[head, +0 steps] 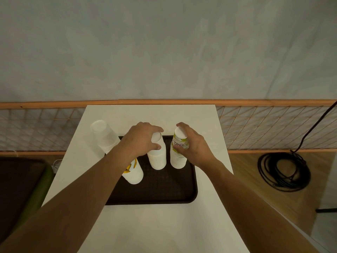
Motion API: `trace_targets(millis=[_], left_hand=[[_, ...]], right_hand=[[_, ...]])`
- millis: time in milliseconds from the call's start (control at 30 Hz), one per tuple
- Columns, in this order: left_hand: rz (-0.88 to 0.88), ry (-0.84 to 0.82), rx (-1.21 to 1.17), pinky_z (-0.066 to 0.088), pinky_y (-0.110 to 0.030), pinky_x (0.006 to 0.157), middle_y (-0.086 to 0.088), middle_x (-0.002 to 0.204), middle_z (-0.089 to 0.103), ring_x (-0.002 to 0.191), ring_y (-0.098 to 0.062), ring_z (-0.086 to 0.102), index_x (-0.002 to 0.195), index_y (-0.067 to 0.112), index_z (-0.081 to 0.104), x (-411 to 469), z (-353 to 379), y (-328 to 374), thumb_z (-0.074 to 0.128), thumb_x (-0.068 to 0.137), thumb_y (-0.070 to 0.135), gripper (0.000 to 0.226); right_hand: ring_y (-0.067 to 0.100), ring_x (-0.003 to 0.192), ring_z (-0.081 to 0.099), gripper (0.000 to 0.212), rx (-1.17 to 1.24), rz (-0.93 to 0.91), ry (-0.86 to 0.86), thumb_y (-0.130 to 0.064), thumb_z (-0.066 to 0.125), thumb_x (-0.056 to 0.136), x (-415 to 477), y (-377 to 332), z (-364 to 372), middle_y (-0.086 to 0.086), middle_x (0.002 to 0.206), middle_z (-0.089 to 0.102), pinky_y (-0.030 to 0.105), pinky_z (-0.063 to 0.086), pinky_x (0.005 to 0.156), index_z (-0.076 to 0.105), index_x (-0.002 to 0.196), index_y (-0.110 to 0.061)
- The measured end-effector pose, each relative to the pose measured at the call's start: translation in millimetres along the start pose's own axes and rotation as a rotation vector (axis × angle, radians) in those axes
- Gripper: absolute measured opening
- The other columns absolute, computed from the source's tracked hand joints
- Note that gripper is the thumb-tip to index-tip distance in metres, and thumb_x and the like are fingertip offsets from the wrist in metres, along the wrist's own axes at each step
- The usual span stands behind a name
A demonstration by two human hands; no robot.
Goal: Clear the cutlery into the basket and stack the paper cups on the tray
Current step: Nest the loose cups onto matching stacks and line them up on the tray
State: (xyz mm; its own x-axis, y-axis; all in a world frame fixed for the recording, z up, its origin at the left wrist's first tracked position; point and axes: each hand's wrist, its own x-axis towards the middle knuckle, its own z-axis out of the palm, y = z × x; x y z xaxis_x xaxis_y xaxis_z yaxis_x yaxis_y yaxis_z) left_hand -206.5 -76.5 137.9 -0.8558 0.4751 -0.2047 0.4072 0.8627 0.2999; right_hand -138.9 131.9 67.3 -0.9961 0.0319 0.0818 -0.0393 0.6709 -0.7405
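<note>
Curling its fingers round the top of the white stack (157, 159), the left grip (141, 138) holds it on the tray (164, 189). The right grip (194, 147) wraps round the printed stack (177, 159) just beside it, also on the tray, which sits on the bench (145, 225).

Both arms bare, reaching forward from lower corners, converging toward middle. From lower left, left forearm (82, 189) runs up and right; wrist straight, palm down. At its end, left hand (142, 138) arches over top of plain white cup stack (157, 159), fingers curled over far side, thumb on near side. From lower right, right forearm (246, 194) runs up and left. At its end, right hand (194, 146) wraps upper part of printed cup stack (177, 159), index finger hooked over top, thumb on near side. Hands near each other, apart.
</note>
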Motion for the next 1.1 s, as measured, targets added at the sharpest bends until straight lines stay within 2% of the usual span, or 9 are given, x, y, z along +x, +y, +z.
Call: trace_targets(millis=[200,533,667,767,833,900,1000,1033,1100], left_hand=[[0.002,0.0,0.027,0.047,-0.033,0.09,-0.004,0.13,0.061,0.114,-0.024,0.056,0.146,0.035,0.051,-2,1,3,0.077,0.087,0.039,0.064],[-0.016,0.027,-0.018,0.047,-0.035,0.095,-0.001,0.141,0.057,0.12,-0.024,0.056,0.147,0.037,0.049,-4,6,3,0.079,0.086,0.031,0.068],[-0.026,0.008,-0.053,0.045,-0.04,0.107,-0.001,0.154,0.047,0.134,-0.025,0.049,0.158,0.039,0.027,-9,3,1,0.08,0.084,0.04,0.09],[-0.044,0.068,-0.1,0.04,-0.045,0.114,0.0,0.162,0.037,0.143,-0.026,0.041,0.16,0.04,0.015,-21,-8,0,0.077,0.084,0.05,0.098],[-0.061,0.156,-0.132,0.038,-0.047,0.116,0.001,0.161,0.038,0.144,-0.024,0.04,0.159,0.041,0.022,-31,-18,-5,0.068,0.089,0.057,0.085],[-0.062,0.279,-0.194,0.043,-0.05,0.113,0.001,0.154,0.047,0.137,-0.022,0.047,0.153,0.04,0.038,-43,-28,-11,0.059,0.093,0.059,0.066],[-0.066,0.465,-0.228,0.053,-0.047,0.1,0.004,0.134,0.062,0.118,-0.015,0.059,0.137,0.033,0.058,-63,-43,-20,0.057,0.097,0.053,0.045],[-0.073,0.472,-0.217,0.054,-0.044,0.096,0.006,0.129,0.064,0.113,-0.013,0.06,0.133,0.032,0.061,-69,-46,-23,0.059,0.096,0.051,0.042],[-0.083,0.347,-0.17,0.054,-0.036,0.089,0.007,0.126,0.064,0.11,-0.011,0.059,0.132,0.032,0.061,-82,-48,-30,0.069,0.089,0.051,0.047]], right_hand=[[0.015,0.107,0.057,0.069,-0.027,-0.003,-0.003,-0.033,0.078,0.085,1,1,1,-0.009,0.128,0.057,0.037,0.055,0.092,0.036,0.139,-0.04],[0.018,0.107,0.059,0.07,-0.04,0.005,-0.006,-0.033,0.079,0.084,0,0,0,-0.005,0.126,0.059,0.041,0.057,0.092,0.036,0.14,-0.039],[0.017,0.11,0.057,0.076,-0.005,0.023,-0.032,-0.037,0.079,0.083,1,-2,-3,-0.006,0.129,0.057,0.044,0.055,0.096,0.033,0.143,-0.041],[0.019,0.124,0.05,0.087,0.01,0.022,-0.04,-0.053,0.076,0.081,0,-5,-9,-0.006,0.14,0.051,0.039,0.047,0.103,0.024,0.15,-0.045],[0.018,0.135,0.04,0.087,-0.019,-0.024,0.018,-0.058,0.071,0.083,-2,-9,-14,-0.007,0.151,0.043,0.034,0.037,0.105,0.021,0.153,-0.043],[0.016,0.141,0.033,0.081,-0.034,-0.061,0.112,-0.054,0.068,0.088,-3,-19,-19,-0.009,0.156,0.038,0.03,0.03,0.106,0.025,0.154,-0.037],[0.015,0.14,0.033,0.067,-0.05,-0.133,0.188,-0.041,0.064,0.093,-2,-39,-25,-0.006,0.153,0.042,0.028,0.031,0.107,0.035,0.152,-0.029],[0.015,0.139,0.034,0.064,-0.062,-0.169,0.18,-0.039,0.063,0.094,-2,-47,-27,-0.004,0.152,0.043,0.027,0.031,0.108,0.038,0.151,-0.027],[0.015,0.139,0.037,0.062,-0.122,-0.243,0.125,-0.038,0.062,0.094,1,-60,-28,-0.003,0.152,0.044,0.026,0.031,0.109,0.04,0.15,-0.026]])
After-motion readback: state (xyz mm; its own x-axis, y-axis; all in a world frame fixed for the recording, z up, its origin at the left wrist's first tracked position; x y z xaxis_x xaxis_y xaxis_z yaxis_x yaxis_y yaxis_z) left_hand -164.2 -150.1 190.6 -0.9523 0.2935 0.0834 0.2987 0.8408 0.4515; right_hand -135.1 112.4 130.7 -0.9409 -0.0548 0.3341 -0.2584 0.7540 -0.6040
